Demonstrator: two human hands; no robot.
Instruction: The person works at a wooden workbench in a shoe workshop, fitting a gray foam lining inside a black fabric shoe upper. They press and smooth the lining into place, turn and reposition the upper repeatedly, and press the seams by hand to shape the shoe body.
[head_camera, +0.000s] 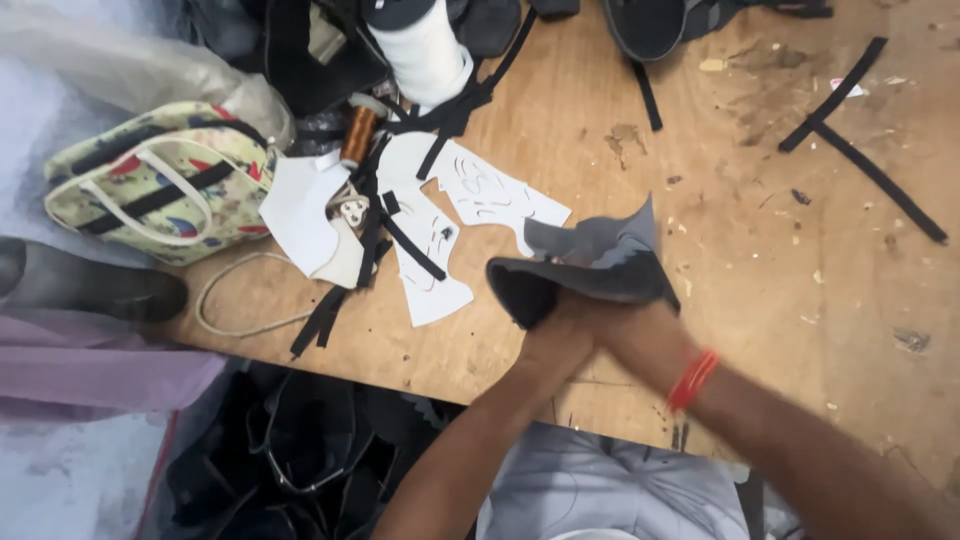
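Observation:
My left hand (556, 338) and my right hand (640, 335) meet over the wooden table (760, 240), both gripping a folded piece of grey-black shoe upper material (590, 262). The piece curls upward, dark on its left lobe and lighter grey at the raised flap. A red thread band (692, 380) circles my right wrist. The hands are blurred, so the finger positions are unclear. White paper pattern pieces (470, 195) lie flat just left of the material.
Black strips (860, 150) lie at the right and among the patterns. A white thread cone (425, 50) and a copper spool (358, 135) stand at the back. A patterned bag (165, 180) and a white cord (235, 295) sit at the left edge.

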